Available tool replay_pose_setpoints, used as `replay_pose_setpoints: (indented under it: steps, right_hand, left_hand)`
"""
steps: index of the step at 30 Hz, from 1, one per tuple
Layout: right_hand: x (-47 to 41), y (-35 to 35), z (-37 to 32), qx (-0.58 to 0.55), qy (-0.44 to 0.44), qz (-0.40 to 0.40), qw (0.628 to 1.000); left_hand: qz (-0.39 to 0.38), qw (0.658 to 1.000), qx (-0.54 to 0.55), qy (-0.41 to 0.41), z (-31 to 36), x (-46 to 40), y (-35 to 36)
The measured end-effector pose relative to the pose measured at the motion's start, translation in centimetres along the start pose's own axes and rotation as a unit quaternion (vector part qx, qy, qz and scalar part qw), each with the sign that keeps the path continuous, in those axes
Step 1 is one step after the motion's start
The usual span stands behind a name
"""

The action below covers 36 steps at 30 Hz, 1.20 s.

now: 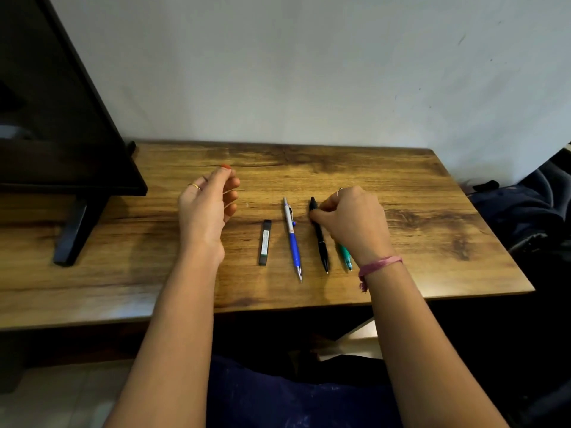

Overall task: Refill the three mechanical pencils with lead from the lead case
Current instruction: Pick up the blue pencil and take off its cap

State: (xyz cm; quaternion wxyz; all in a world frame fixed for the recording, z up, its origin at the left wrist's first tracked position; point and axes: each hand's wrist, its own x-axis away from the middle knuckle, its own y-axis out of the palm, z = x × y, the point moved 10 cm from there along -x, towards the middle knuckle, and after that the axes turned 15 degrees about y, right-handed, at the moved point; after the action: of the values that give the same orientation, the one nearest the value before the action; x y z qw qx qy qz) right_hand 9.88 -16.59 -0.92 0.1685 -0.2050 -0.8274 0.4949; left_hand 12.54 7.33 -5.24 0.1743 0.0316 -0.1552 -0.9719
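Wood-grain table (401, 193) carries the whole set in a row, all lying flat w/ tips toward the person; black lead case (265, 242) sits leftmost, then blue pencil (293, 239) just beside it, black pencil (319, 239) next, green pencil (345, 257) far right, mostly hidden under the wrist. Right hand (355, 217) is down on the black pencil's upper end; thumb & fingertips pinch it near the cap, pencil lying on the wood as far as I can tell. Left hand (207, 205) hovers left of the lead case, apart from it; fingers loosely curled, holding nothing. Dark monitor (55, 118) stands at table's left; pink thread band (380, 264) on right wrist.
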Motion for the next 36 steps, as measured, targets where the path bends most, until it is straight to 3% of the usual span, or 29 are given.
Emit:
replay_pose_setpoints:
  steps: [4,9,13,16,20,25,27,32,36]
  right_hand:
    - [1.5,1.9,-1.7,-0.006,-0.023,-0.062,0.998]
    - [2.6,3.9,-2.6,0.087,-0.046,-0.027,0.995]
    - [2.6,3.8,-2.7,0.073,-0.04,-0.019,0.996]
    - [2.0,2.8,-2.3,-0.028,-0.011,-0.043,0.999]
    - [2.1,2.4,-2.4,-0.174,0.018,-0.169,0.97]
    - [2.8,1.6,-2.9,-0.199,0.008,-0.28,0.939]
    - [2.6,0.5,-2.7,-0.203,-0.005,-0.283,0.937]
    - [1.5,-2.1,-2.4,-0.351,-0.023,-0.23,0.908]
    - [1.8,-1.2,-3.3,-0.412,-0.018,-0.258,0.874]
  left_hand:
    - [-0.023,1.0,-0.015,0.003,0.0,0.3,0.5]
    - [-0.054,0.998,-0.026,0.005,-0.3,0.3,1.4]
    - [-0.112,0.991,-0.069,0.01,-0.8,0.5,2.4]
    - [-0.169,0.98,-0.107,0.026,-0.9,0.7,3.5]
    - [-0.236,0.964,-0.123,0.023,-1.2,2.0,5.2]
    - [-0.245,0.967,-0.069,0.019,-0.4,3.1,6.7]
    - [-0.243,0.969,-0.045,0.016,-0.1,3.3,6.8]
    - [-0.272,0.961,-0.051,0.017,0.5,3.8,7.2]
    - [-0.317,0.947,-0.05,0.01,0.7,4.7,8.5]
